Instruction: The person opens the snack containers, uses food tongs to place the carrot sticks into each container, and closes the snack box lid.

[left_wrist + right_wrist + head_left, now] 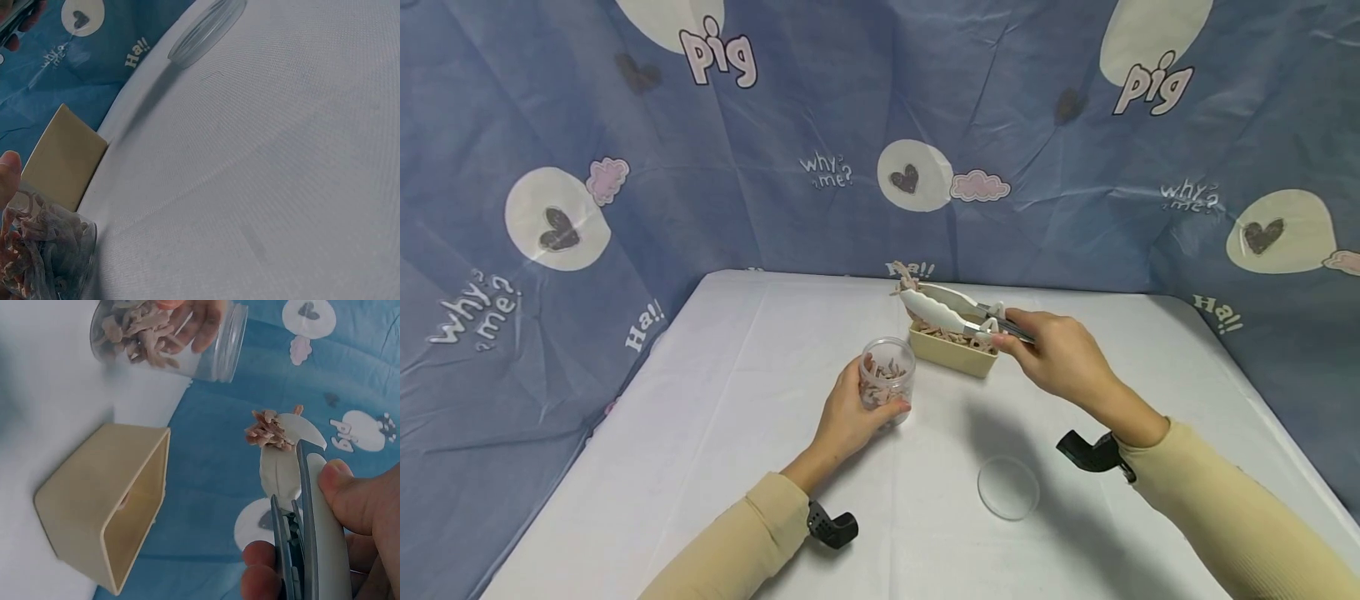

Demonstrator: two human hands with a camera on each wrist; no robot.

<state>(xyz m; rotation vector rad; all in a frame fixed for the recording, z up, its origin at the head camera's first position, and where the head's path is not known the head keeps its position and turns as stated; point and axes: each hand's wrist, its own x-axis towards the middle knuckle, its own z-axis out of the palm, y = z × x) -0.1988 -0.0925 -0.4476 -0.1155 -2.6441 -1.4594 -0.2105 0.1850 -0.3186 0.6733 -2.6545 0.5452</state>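
A clear jar [887, 375] with brownish-pink pieces inside stands on the table, and my left hand [846, 417] is curled round its side. My right hand [1063, 358] grips white and grey tongs [936, 310], whose tips pinch a small bunch of pieces [270, 431] in the air. Below the tongs sits a cream rectangular container [951, 353] holding more pieces, just right of and behind the jar. In the left wrist view the jar [56, 250] shows at the lower left with the fingers mostly cut off.
A clear round lid [1008, 488] lies flat on the white table [737, 400] nearer the front, right of the jar. Blue printed cloth [820, 100] hangs behind the table and along its sides.
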